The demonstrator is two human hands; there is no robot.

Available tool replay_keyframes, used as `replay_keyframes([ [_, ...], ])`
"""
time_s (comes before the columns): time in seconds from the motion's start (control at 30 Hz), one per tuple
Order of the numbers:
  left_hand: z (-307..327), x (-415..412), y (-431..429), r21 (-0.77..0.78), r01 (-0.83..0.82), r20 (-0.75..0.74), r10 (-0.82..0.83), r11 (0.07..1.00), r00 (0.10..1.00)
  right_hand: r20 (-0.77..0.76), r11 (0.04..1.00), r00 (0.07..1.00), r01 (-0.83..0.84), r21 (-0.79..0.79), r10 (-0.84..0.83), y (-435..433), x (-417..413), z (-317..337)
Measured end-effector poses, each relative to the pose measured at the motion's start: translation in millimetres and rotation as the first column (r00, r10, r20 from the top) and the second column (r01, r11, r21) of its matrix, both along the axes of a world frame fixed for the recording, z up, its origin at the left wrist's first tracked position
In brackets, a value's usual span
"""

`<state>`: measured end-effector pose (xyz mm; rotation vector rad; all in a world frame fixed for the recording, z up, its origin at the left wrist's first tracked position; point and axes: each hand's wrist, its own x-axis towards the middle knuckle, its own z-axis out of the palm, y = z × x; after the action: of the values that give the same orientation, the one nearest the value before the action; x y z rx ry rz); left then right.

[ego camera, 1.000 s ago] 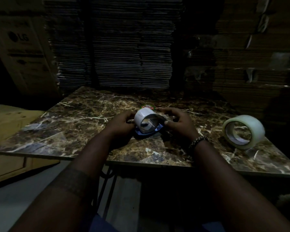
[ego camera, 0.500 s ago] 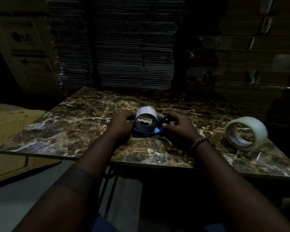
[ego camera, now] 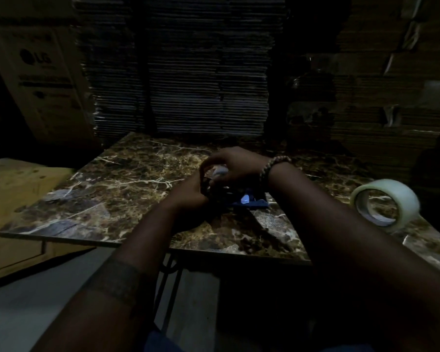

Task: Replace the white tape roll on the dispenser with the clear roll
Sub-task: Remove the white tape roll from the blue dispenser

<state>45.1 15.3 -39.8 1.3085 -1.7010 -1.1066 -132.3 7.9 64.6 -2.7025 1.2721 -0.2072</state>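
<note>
The blue tape dispenser [ego camera: 249,202] lies on the dark marble table [ego camera: 117,189], mostly covered by my hands. My right hand [ego camera: 236,165] arches over the white tape roll [ego camera: 219,171], fingers curled round it; only a sliver of the roll shows. My left hand [ego camera: 188,199] grips the dispenser from the left side, below the right hand. The clear tape roll [ego camera: 389,203] stands on its edge at the right of the table, apart from both hands.
Tall stacks of flattened cardboard [ego camera: 183,72] rise right behind the table. A printed carton [ego camera: 43,80] stands at the back left, a low wooden surface [ego camera: 13,189] lies left of the table. The table's near edge [ego camera: 148,243] overhangs metal legs.
My right hand has swung up and over the white roll, covering it; before, it held the dispenser from the right. The left hand stays at the dispenser's left side.
</note>
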Motion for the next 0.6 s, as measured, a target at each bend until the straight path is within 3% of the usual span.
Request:
replay_keyframes([
  [0.1,-9,2,-9,-0.022,-0.014,0.025,0.015,1.0,1.0,-0.055,1.0,0.998,-0.008,0.024,0.01,-4,15,4],
  [0.27,2,-2,1,0.017,-0.015,-0.018,0.015,1.0,1.0,-0.005,0.998,1.0,-0.006,0.061,0.007,-9,10,7],
  [0.47,13,-10,17,0.082,-0.028,-0.113,0.037,0.996,0.993,0.193,0.995,0.98,0.035,0.096,-0.053,-12,-16,7],
  [0.6,13,-12,15,0.112,-0.048,-0.122,0.062,0.993,0.991,0.38,0.99,0.92,0.05,0.131,-0.097,-9,-38,3],
])
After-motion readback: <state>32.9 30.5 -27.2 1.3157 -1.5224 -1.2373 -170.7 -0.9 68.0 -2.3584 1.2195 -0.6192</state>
